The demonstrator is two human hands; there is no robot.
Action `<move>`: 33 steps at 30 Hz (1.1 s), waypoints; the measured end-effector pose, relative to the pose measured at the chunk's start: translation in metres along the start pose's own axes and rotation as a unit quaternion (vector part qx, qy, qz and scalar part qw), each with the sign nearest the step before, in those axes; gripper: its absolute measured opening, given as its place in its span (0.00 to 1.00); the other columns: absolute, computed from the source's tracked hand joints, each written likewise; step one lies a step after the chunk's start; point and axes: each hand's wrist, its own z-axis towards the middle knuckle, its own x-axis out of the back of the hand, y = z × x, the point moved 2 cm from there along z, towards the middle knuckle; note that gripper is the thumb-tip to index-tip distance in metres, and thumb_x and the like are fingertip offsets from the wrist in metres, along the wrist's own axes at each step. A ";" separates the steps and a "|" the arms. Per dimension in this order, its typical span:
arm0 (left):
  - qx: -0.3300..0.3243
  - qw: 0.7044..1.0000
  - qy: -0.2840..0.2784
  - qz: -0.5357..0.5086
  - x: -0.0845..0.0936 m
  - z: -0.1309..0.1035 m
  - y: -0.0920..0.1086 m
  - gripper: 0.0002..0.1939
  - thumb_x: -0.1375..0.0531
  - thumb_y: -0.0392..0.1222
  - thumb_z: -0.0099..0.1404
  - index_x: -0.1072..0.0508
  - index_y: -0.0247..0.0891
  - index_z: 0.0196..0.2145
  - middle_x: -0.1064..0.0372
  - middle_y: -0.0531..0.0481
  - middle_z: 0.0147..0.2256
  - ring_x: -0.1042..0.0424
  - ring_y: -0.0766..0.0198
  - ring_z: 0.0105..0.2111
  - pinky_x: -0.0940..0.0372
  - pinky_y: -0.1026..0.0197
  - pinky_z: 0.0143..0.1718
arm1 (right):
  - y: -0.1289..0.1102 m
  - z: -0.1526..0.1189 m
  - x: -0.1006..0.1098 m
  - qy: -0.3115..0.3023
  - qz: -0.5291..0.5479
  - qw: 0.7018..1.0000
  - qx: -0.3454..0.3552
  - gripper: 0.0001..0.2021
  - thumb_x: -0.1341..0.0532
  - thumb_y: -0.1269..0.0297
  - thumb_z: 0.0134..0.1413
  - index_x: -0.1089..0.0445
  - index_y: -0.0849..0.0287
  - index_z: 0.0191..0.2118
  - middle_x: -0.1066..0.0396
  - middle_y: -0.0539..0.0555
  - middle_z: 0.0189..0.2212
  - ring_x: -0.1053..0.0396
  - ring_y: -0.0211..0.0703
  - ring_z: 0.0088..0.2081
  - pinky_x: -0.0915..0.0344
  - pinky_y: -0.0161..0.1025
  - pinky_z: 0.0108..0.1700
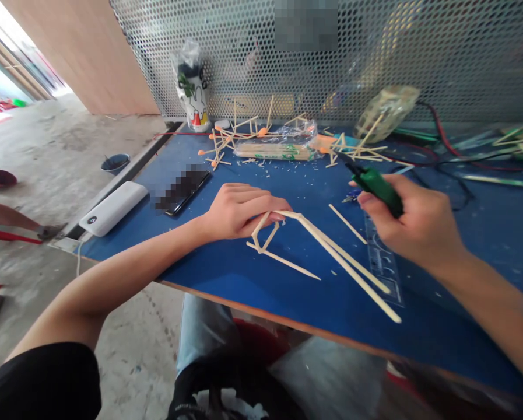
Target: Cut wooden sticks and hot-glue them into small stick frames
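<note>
My left hand point(246, 211) has its fingers closed on a framework of thin wooden sticks point(283, 265) above the blue table. Two long sticks of it slant down to the right, and a small angular part hangs below my fingers. To the right, my right hand point(412, 219) is wrapped round a green-handled tool point(380, 189) with a dark tip that points up and left, apart from the sticks. Between the hands a loose stick point(347, 224) lies on the table. Beneath my right hand is a clear plastic ruler point(386, 265), partly hidden by it.
Along the back of the blue table point(244, 280) are a bundle of wrapped sticks point(276, 153), stick structures with orange ends point(220, 143), a cup point(195, 96), a plastic jar point(386, 114) and cables. A phone point(186, 189) and a white power bank point(115, 207) lie left. Someone's leg point(10, 219) shows far left.
</note>
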 end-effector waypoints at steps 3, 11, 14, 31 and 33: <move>-0.002 1.000 -0.011 0.008 0.000 0.001 0.000 0.21 0.51 0.53 0.85 0.19 0.45 0.49 0.18 0.48 0.36 0.22 0.67 0.31 0.33 0.62 0.35 | -0.002 -0.001 -0.003 -0.022 -0.005 1.000 -0.006 0.13 0.39 0.52 0.67 0.23 0.53 0.46 0.26 0.50 0.25 0.28 0.46 0.26 0.35 0.43 0.31; 0.032 0.998 0.029 -0.042 0.000 0.000 0.003 0.16 0.47 0.51 0.83 0.21 0.42 0.47 0.19 0.48 0.35 0.24 0.68 0.29 0.34 0.62 0.34 | -0.002 -0.004 -0.003 -0.028 -0.008 0.999 0.020 0.14 0.38 0.53 0.68 0.21 0.55 0.48 0.21 0.52 0.29 0.22 0.48 0.28 0.32 0.44 0.33; 0.168 0.970 0.069 -0.161 -0.004 0.000 0.002 0.16 0.45 0.52 0.83 0.23 0.41 0.46 0.25 0.52 0.28 0.30 0.70 0.24 0.36 0.64 0.29 | 0.000 -0.004 -0.004 -0.040 0.007 0.999 0.013 0.13 0.36 0.51 0.66 0.22 0.54 0.47 0.18 0.52 0.31 0.20 0.49 0.29 0.31 0.43 0.32; 0.356 0.819 0.050 -0.447 -0.040 -0.004 -0.005 0.27 0.40 0.70 0.74 0.33 0.41 0.41 0.37 0.57 0.25 0.41 0.72 0.20 0.46 0.65 0.20 | -0.033 -0.010 -0.013 -0.151 0.286 0.942 -0.093 0.10 0.31 0.53 0.65 0.27 0.52 0.36 0.25 0.45 0.23 0.32 0.37 0.16 0.34 0.35 0.19; 0.341 0.824 0.046 -0.450 -0.043 -0.007 -0.007 0.27 0.40 0.70 0.75 0.33 0.41 0.41 0.36 0.56 0.27 0.41 0.72 0.22 0.45 0.65 0.22 | -0.036 -0.009 -0.012 -0.164 0.282 0.942 -0.082 0.09 0.31 0.54 0.65 0.26 0.51 0.36 0.25 0.44 0.22 0.32 0.37 0.16 0.35 0.35 0.19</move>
